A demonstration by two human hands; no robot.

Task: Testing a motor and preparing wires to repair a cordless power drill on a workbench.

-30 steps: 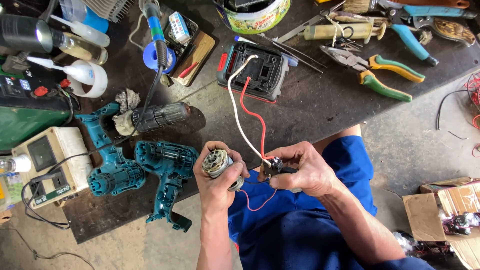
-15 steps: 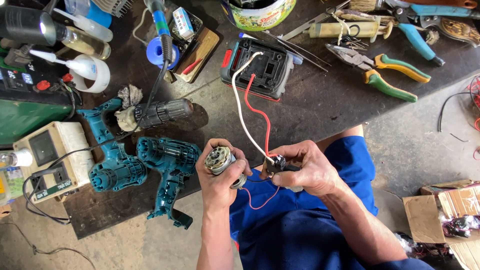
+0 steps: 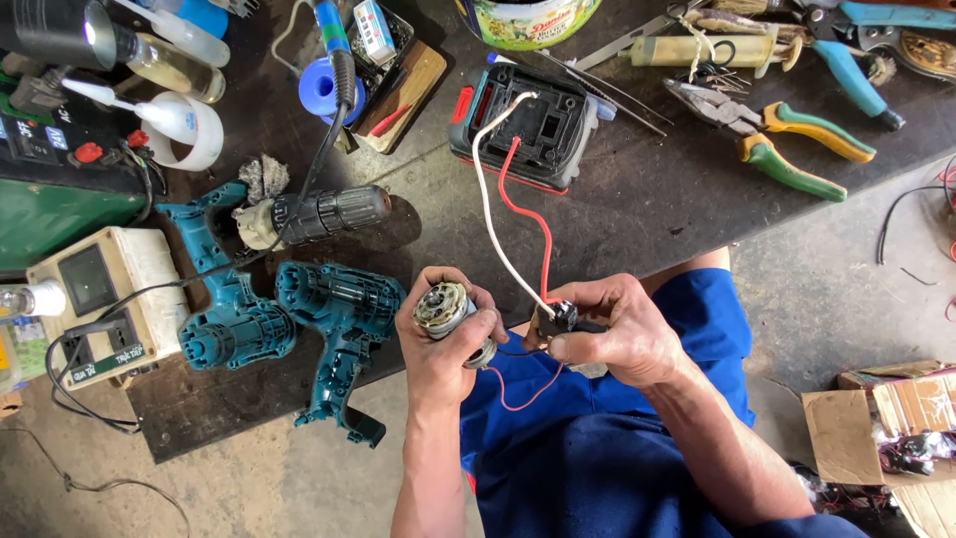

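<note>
left hand (image 3: 443,349) wraps tight round the small motor (image 3: 445,307), just off the bench edge (image 3: 637,249). right hand (image 3: 612,334) pinches shut on the black switch (image 3: 560,319); white wire (image 3: 488,209) and red wire (image 3: 533,219) run up to the battery pack (image 3: 528,125). teal drill shells (image 3: 289,319) lie left, pliers (image 3: 787,144) well right.

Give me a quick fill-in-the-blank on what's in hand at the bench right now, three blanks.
1. The left hand holds a small electric ____.
2. A white wire and a ____ wire run from the battery pack on the table to the switch part pinched in the right hand.
3. The two empty drill housing halves left of the hands are ____ in colour.

Missing words: motor; red; teal
</note>
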